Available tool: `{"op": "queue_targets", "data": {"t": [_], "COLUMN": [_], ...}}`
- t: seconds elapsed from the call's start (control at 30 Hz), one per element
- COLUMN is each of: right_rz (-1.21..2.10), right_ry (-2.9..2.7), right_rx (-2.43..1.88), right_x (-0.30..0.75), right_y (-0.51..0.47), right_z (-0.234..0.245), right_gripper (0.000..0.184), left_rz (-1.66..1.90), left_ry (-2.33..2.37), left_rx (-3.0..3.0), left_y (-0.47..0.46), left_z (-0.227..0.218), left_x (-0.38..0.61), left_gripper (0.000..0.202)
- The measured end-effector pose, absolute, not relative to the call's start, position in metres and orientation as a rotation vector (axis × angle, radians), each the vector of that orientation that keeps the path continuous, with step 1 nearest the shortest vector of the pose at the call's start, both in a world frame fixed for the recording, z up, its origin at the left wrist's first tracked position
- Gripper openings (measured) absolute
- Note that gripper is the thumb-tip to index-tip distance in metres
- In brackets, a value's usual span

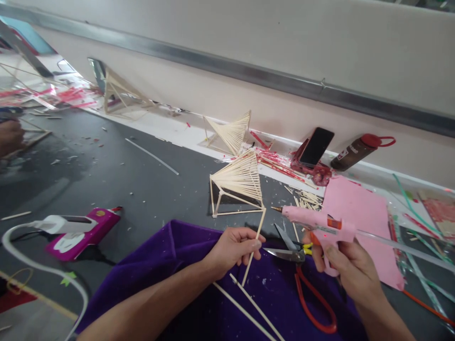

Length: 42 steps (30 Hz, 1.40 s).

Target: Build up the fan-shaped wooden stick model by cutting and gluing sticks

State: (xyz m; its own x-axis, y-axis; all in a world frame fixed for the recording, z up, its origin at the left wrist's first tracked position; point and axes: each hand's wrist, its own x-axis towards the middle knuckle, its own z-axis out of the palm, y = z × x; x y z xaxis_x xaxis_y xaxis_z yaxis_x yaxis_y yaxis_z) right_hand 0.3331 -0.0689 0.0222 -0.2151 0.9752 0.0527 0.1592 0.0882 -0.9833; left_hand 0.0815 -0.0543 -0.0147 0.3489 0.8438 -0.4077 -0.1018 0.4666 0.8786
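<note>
A thin wooden stick [260,222] is pinched between the thumb and fingers of my left hand [237,247]. Its upper end meets, or nearly meets, the lower right corner of a small stick model [239,182] with a fanned roof. My right hand [346,265] is wrapped round the handle of a pink glue gun [320,220], a clear glue stick in its back. The nozzle points left, a short gap from that corner. Below lie scissors with red handles [314,303] and two loose sticks [254,303] on purple cloth [170,255].
Behind stand a second stick model [231,132], a phone [317,146] and a bottle [355,150]. Pink paper [359,218] and short stick pieces [307,199] lie right. A magenta power strip [85,234] with a white cable sits left. Another person's hand [10,137] shows far left.
</note>
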Motion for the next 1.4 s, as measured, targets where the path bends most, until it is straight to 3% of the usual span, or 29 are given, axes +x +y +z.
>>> {"op": "queue_targets", "data": {"t": [1.4], "right_rz": [1.099], "right_ry": [-1.707], "right_rx": [-1.211], "right_x": [0.333], "right_y": [-0.069], "right_z": [0.007], "right_gripper": [0.025], "left_rz": [0.695], "left_ry": [1.027], "left_rx": [0.893], "left_y": [-0.054], "left_z": [-0.014], "left_x": [0.080], "left_gripper": [0.028]}}
